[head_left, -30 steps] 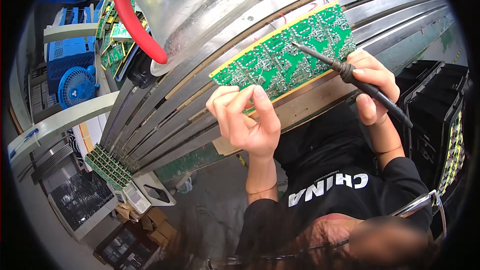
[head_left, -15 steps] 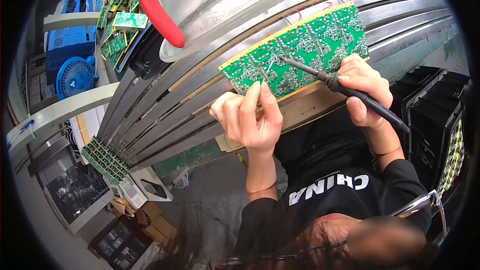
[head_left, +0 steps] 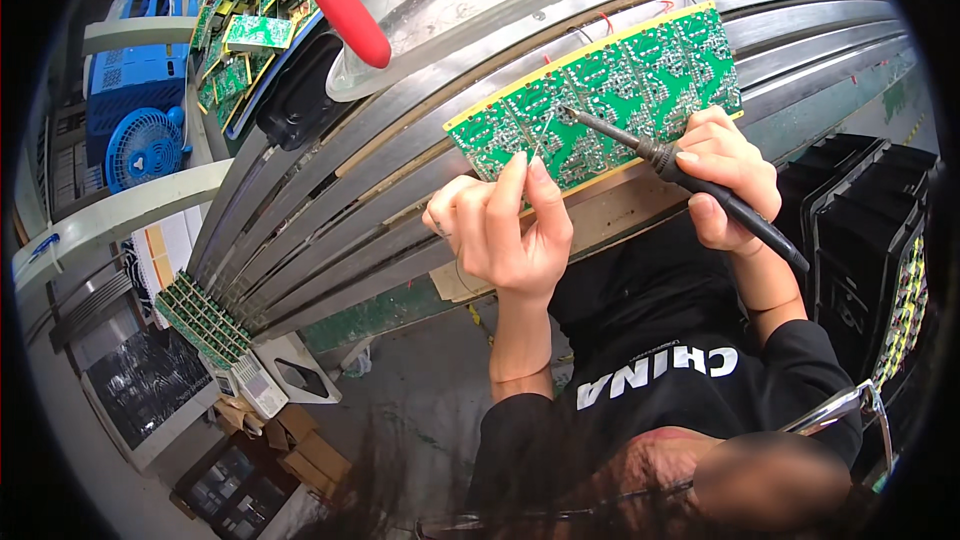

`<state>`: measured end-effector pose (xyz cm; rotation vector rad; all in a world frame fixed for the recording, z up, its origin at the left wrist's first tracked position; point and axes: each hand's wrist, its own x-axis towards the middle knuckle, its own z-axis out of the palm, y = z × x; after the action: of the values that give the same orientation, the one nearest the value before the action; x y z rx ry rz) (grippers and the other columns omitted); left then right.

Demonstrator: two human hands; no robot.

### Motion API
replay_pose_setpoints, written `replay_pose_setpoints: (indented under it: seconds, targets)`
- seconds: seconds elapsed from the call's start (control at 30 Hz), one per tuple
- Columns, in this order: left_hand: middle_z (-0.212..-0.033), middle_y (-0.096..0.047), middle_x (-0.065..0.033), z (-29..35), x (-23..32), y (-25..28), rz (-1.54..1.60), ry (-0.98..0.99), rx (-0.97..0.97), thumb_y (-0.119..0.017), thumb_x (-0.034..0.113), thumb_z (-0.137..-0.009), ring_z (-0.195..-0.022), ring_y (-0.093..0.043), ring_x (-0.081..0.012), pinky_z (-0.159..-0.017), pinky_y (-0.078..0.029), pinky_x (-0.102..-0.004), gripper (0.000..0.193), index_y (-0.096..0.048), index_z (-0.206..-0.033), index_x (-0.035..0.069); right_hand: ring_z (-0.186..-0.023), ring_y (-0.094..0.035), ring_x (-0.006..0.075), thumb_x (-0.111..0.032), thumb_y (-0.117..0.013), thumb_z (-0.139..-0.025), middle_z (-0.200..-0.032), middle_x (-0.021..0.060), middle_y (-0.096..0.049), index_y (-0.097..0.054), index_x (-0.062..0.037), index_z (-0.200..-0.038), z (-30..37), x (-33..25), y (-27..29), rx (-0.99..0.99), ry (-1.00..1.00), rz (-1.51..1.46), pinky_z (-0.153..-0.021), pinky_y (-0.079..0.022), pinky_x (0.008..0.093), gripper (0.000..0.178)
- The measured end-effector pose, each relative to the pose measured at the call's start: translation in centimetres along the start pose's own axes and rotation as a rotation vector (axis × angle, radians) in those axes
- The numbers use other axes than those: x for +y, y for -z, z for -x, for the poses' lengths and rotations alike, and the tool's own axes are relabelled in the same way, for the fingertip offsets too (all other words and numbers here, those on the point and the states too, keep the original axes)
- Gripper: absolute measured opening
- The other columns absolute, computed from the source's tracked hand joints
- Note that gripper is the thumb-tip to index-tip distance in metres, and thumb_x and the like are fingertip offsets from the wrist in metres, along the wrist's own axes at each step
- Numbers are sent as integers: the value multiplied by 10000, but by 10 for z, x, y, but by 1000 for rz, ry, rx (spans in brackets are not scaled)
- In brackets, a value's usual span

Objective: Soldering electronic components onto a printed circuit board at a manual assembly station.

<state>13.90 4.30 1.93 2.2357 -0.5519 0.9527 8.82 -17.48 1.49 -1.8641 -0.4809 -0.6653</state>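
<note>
A green circuit board panel (head_left: 625, 85) with yellow edge strips lies across the metal rails, densely covered in solder joints and small parts. My right hand (head_left: 728, 175) is closed around the black handle of a soldering iron (head_left: 655, 154). The iron's tip touches or hovers just over the board, left of its middle; I cannot tell which. At the board's lower left edge, my left hand (head_left: 505, 225) pinches a thin silvery solder wire (head_left: 543, 133) between thumb and forefinger. The wire slants up toward the iron's tip.
Parallel metal rails (head_left: 380, 180) run beneath the board. A clear container (head_left: 420, 0) with a red curved handle (head_left: 345, 5) stands beyond it. At left are heaped circuit boards (head_left: 260, 32), a blue fan (head_left: 145, 150) and a board stack (head_left: 203, 320). Black crates (head_left: 865, 230) stand at right.
The whole view has shifted slightly. My left hand sits slightly further right along the board's edge. Both hands keep their grips, and the iron's tip stays over nearly the same spot.
</note>
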Motion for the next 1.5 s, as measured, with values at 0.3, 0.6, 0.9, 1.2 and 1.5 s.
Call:
replay_pose_setpoints:
  seconds: [0.3, 0.6, 0.9, 1.2, 1.5]
  targets:
    - [-787, -556, 2, 5, -2, 0, 40, 34, 34, -744, 39, -877, -748, -504, -215, -789, -430, -365, 180, -698, -1049, 68, -682, -620, 265, -136, -670, -845, -798, 134, -698, -718, 12, -1048, -1, -3, 9, 3, -14, -58, -847, -516, 447, 256]
    - [-791, -576, -23, 3, 2, 2, 29, -2, 59, -726, 12, -859, -756, -532, -231, -780, -450, -372, 160, -698, -1004, 75, -909, -651, 233, -79, -544, -956, -1028, 165, -725, -687, -7, -1275, -64, 7, 72, 377, 3, 240, -857, -514, 349, 356]
    - [-810, -590, -35, -2, 6, 2, -8, 19, 89, -695, -6, -862, -769, -551, -246, -775, -466, -382, 133, -685, -969, 73, -902, -658, 209, 58, -584, -902, -1120, 122, -721, -696, 12, -1246, -145, 70, 85, 217, 210, 669, -809, -525, 288, 364]
    - [-838, -608, -45, 8, 2, -3, 22, 12, 131, -680, -16, -868, -791, -572, -252, -771, -490, -390, 116, -674, -950, 65, -780, -602, 175, 47, -615, -875, -1033, 116, -701, -723, 30, -1167, -48, 23, 64, 395, 33, 290, -719, -481, 263, 311]
    - [-828, -593, -31, 14, 8, -5, 88, 66, 163, -715, -9, -853, -779, -547, -227, -727, -482, -357, 117, -686, -919, 83, -782, -563, 253, -56, -574, -854, -948, 174, -677, -712, 47, -1097, 11, -1, 39, 156, 38, -163, -758, -491, 366, 298]
